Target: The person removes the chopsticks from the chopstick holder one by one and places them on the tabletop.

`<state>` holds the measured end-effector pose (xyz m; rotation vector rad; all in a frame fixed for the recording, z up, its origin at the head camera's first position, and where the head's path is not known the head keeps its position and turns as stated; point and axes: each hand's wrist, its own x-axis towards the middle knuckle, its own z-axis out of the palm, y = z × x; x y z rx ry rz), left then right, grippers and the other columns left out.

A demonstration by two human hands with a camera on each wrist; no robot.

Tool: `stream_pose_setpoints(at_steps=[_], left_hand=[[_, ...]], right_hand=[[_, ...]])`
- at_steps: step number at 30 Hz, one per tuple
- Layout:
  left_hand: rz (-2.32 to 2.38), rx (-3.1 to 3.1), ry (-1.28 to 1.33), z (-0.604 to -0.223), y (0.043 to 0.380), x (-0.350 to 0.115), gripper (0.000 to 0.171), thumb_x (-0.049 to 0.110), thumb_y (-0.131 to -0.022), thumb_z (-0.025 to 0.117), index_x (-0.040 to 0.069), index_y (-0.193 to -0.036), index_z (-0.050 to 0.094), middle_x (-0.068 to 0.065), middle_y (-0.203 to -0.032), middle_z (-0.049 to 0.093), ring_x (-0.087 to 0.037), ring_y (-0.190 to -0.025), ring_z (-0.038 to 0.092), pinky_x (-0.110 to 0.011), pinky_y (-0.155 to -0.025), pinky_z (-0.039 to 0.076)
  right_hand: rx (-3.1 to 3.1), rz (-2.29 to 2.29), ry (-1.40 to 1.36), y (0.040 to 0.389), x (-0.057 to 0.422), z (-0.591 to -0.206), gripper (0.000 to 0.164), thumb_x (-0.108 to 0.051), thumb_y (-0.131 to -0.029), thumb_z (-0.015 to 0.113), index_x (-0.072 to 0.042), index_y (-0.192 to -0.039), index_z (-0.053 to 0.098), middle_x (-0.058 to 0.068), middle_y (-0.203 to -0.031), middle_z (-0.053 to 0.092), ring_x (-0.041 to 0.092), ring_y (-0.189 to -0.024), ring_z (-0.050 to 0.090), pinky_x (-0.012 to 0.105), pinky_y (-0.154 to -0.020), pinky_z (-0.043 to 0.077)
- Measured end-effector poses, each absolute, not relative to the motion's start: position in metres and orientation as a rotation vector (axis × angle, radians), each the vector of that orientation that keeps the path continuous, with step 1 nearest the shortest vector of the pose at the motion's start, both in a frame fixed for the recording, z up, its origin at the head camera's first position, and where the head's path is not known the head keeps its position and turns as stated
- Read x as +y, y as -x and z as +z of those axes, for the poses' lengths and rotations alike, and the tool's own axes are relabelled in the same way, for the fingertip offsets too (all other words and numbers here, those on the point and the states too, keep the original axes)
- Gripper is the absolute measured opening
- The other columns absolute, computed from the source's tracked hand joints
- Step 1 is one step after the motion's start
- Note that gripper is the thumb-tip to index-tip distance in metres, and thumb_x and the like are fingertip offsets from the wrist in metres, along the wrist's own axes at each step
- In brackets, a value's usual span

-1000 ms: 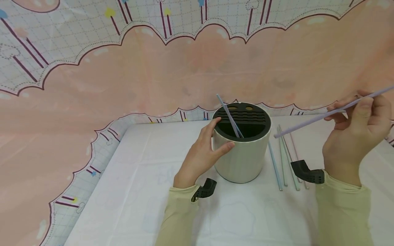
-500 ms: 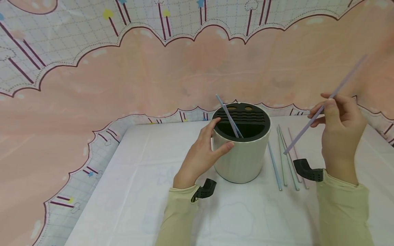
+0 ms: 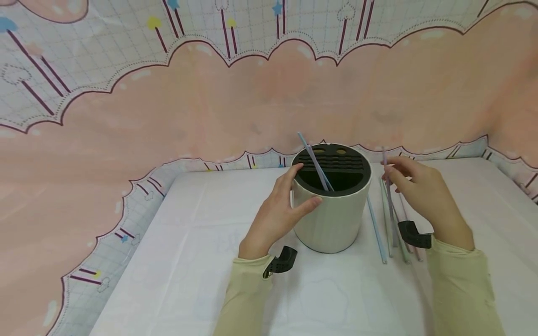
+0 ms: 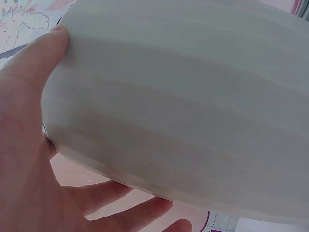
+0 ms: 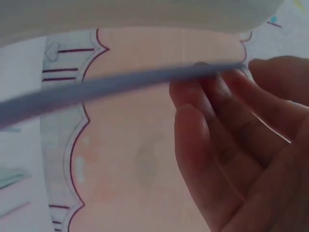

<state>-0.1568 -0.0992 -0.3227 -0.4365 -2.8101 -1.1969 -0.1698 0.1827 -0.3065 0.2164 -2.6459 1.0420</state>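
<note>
A pale cylindrical holder [image 3: 328, 224] stands upright on the table, its black slotted top [image 3: 349, 162] facing up. My left hand [image 3: 275, 210] grips its left side, thumb on the front and a fingertip at the rim. In the left wrist view the holder's wall [image 4: 169, 106] covers most of the frame. Right of the holder, my right hand [image 3: 428, 200] pinches a long thin purple stick [image 3: 392, 219] near its upper end, its lower end over the loose sticks. The same stick [image 5: 120, 84] crosses the right wrist view. A purple stick [image 3: 314, 163] and a blue one lean in the top's large opening.
On the white-covered table [image 3: 189, 261], a blue stick [image 3: 377, 228], green ones and pink ones [image 3: 418, 254] lie beside the holder's right side, under the held stick. A patterned peach cloth [image 3: 210, 112] hangs behind and around the table.
My right hand has moved left and down toward the holder, turning the purple stick from slanted to nearly upright. The left hand and holder have stayed in place.
</note>
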Motion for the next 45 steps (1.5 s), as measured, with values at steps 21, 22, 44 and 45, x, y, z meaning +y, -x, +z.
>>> stream_pose_setpoints(at_steps=[21,22,44,45], left_hand=[[-1.185,-2.825,0.457,-0.321,0.155,-0.100,0.075,0.075,-0.071,0.042,0.055,-0.133,0.005,0.014,-0.140,0.022,-0.012,-0.114,0.043,-0.045,-0.081,0.042],[-1.186,-2.826,0.458,-0.321,0.155,-0.100,0.075,0.075,-0.071,0.043,0.056,-0.133,0.005,0.014,-0.140,0.021,-0.012,-0.114,0.043,-0.045,-0.082,0.042],[-1.217,-2.822,0.431,-0.321,0.152,-0.101,0.075,0.076,-0.069,0.045,0.058,-0.132,0.006,0.018,-0.137,0.023,-0.008,-0.114,0.041,-0.044,-0.080,0.043],[-1.217,-2.822,0.431,-0.321,0.152,-0.102,0.075,0.076,-0.069,0.045,0.058,-0.132,0.006,0.018,-0.137,0.023,-0.008,-0.114,0.041,-0.044,-0.080,0.043]], right_hand=[[-2.849,0.988,-0.318,0.179,0.179,-0.322,0.037,-0.024,-0.093,0.048,-0.006,-0.126,0.046,0.010,-0.090,0.062,0.019,-0.070,0.060,0.044,-0.068,0.047],[-2.849,0.997,-0.297,0.179,0.181,-0.323,0.038,-0.024,-0.093,0.048,-0.005,-0.127,0.045,0.011,-0.092,0.061,0.019,-0.070,0.060,0.045,-0.069,0.047],[-3.056,1.209,-0.034,0.196,0.226,-0.367,0.073,-0.012,-0.089,0.046,-0.002,-0.142,-0.003,0.024,-0.116,0.047,0.031,-0.086,0.059,0.057,-0.082,0.036],[-3.071,1.209,-0.031,0.197,0.227,-0.369,0.072,-0.012,-0.089,0.046,0.000,-0.141,-0.002,0.024,-0.118,0.047,0.030,-0.087,0.059,0.057,-0.082,0.036]])
